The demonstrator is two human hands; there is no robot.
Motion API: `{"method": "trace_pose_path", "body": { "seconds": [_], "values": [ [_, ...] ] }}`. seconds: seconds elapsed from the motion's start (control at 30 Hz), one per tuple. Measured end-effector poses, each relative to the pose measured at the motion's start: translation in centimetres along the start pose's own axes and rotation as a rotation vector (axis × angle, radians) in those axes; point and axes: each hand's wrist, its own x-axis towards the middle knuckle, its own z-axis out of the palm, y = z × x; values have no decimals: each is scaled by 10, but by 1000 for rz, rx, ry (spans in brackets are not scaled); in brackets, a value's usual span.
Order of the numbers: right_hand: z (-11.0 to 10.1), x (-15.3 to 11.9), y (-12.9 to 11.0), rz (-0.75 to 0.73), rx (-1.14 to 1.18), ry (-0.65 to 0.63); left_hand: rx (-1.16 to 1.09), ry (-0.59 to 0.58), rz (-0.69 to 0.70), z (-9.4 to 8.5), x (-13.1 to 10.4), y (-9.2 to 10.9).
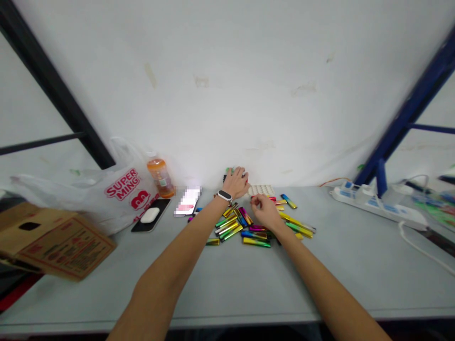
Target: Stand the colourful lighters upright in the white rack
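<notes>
My left hand (238, 183), with a white band on its wrist, reaches to the wall side of the table. Its fingers are stretched out over a dark thing with a bit of green, mostly hidden beneath it. My right hand (263, 209) is closed in a pinch beside a pale gridded tray (262, 190). A red shiny piece shows at its fingertips; whether it is held cannot be made out. Around and below both hands lie several slim metallic sticks, like lighters (256, 242), in yellow, green, blue and magenta. A blue-yellow lighter (289, 201) lies apart on the right.
To the left are a lit phone (187, 201), a dark phone (164, 208) with a white case (150, 215), an orange bottle (161, 177), a plastic bag (92, 189) and a cardboard box (64, 244). A power strip (380, 206) with cables lies right. The wall bounds the back.
</notes>
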Motion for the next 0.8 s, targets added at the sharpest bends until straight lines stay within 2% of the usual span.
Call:
{"method": "trace_pose_path", "body": {
  "seconds": [0.13,0.2,0.37,0.47,0.57,0.67,0.8],
  "values": [
    [0,-8,-13,-21,-200,-142,-69,32,-8,6,-3,0],
    [-1,-11,-18,-16,-274,-174,-96,41,-21,8,-4,-1],
    [3,-12,-17,0,-339,-152,-140,79,-72,8,-6,-1],
    [7,-11,-15,7,-347,-139,-209,139,-139,0,-13,1],
    [8,-10,-14,11,-337,-130,-286,199,-229,-12,-31,4],
    [5,-8,-13,40,-221,-88,-335,245,-358,-20,-56,7],
    [2,-6,-9,69,236,-36,-364,215,-439,-21,-86,13]
  ]
}}
